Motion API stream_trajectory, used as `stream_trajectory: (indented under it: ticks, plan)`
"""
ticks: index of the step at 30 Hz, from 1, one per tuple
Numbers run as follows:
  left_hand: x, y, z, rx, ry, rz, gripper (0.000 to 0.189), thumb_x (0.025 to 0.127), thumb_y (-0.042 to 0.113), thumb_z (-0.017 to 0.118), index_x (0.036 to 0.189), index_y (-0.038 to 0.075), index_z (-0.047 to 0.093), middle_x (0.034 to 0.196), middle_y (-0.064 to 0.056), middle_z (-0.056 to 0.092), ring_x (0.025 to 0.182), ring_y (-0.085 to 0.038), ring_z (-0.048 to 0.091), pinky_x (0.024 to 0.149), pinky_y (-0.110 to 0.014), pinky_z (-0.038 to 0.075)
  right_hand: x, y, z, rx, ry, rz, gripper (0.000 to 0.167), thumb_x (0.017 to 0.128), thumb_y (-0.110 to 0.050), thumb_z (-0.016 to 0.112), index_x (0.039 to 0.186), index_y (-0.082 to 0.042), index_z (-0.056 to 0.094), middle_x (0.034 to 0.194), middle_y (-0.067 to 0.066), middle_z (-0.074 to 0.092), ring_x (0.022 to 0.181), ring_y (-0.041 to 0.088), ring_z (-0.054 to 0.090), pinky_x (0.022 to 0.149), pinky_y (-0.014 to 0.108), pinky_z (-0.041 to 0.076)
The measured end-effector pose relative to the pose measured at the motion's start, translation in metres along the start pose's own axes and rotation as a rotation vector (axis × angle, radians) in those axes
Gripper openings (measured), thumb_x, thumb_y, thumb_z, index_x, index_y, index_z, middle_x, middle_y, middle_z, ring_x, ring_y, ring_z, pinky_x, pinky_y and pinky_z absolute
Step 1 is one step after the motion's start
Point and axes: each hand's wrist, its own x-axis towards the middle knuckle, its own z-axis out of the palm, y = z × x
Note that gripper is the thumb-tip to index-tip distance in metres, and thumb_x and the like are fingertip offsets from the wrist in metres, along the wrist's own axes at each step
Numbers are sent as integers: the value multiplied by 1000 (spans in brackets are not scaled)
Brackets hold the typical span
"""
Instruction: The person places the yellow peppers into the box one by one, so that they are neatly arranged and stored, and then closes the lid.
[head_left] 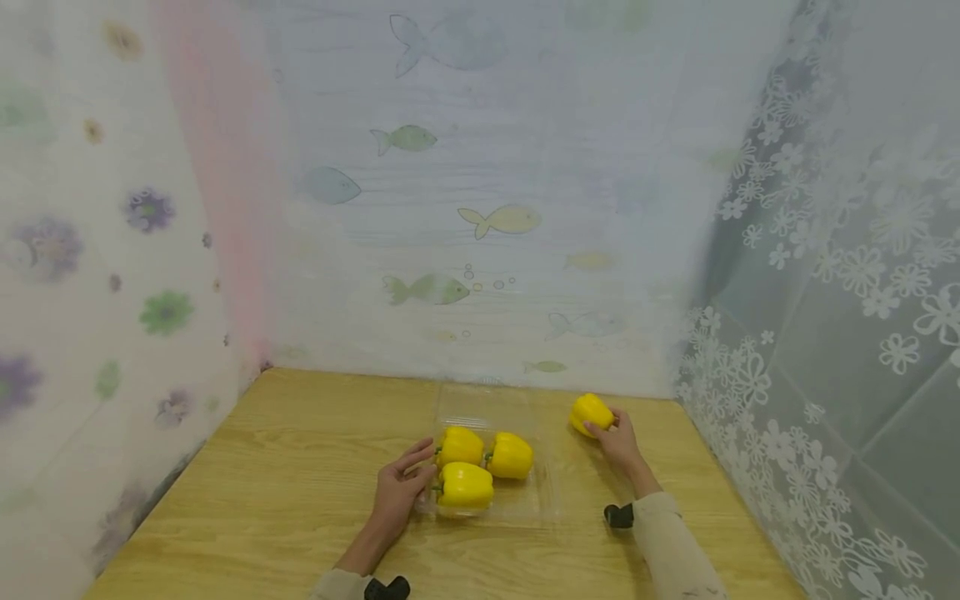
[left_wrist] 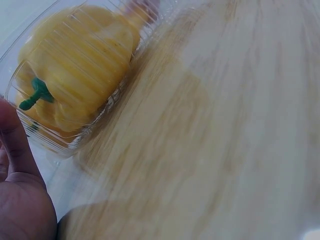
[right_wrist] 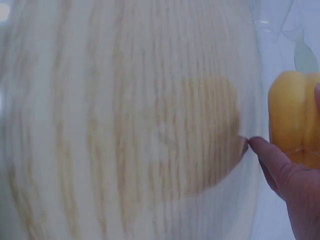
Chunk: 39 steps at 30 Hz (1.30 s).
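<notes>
Three yellow bell peppers, among them a front one (head_left: 466,486), a back one (head_left: 461,448) and a right one (head_left: 510,456), sit in a clear plastic container (head_left: 543,500). At the container's left side rests my left hand (head_left: 399,493), fingers extended along its edge. The left wrist view has a pepper with a green stem (left_wrist: 75,65) behind the clear wall, my thumb (left_wrist: 17,145) right at the corner. To the right of the container, my right hand (head_left: 621,442) grips another yellow bell pepper (head_left: 590,414) near the table's back edge.
The clear lid (head_left: 483,406) lies folded back behind the container. The wooden table (head_left: 300,450) ends at a fish-printed curtain (head_left: 480,333) at the back. Flower-patterned sheets (head_left: 165,308) hang along both sides. Dark wrist devices (head_left: 619,517) sit at both cuffs.
</notes>
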Motion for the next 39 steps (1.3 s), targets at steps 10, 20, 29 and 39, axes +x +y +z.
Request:
stream_trajectory:
  ticks: [10, 20, 29, 39]
  plan:
    - [0, 0, 0, 7, 13, -1, 39, 95, 3, 70, 131, -12, 62, 153, -22, 47, 62, -5, 52, 55, -16, 46, 0, -1, 2, 158, -33, -8, 73, 98, -12, 68, 151, 12, 22, 151, 39, 24, 128, 49, 48, 86, 29, 59]
    - [0, 1, 2, 16, 20, 6, 39, 95, 2, 70, 130, -12, 63, 152, -21, 47, 67, -5, 55, 57, -16, 46, -4, -9, 4, 346, -66, -71, 66, 92, 2, 72, 148, 5, 36, 147, 29, 36, 116, 30, 58, 92, 38, 59]
    - [0, 1, 2, -2, 22, 9, 39, 94, 1, 70, 130, -13, 62, 152, -23, 47, 69, -5, 58, 56, -15, 46, -10, -8, 8, 363, -146, -148, 66, 93, 1, 71, 151, 1, 38, 145, 32, 40, 110, 23, 63, 88, 35, 60]
    - [1, 0, 1, 7, 22, -7, 40, 95, 3, 70, 131, -11, 62, 153, -20, 47, 81, -6, 64, 59, -15, 47, -18, -12, 12, 381, -191, -176, 67, 96, 1, 68, 155, -4, 37, 149, 31, 36, 113, 25, 62, 91, 37, 59]
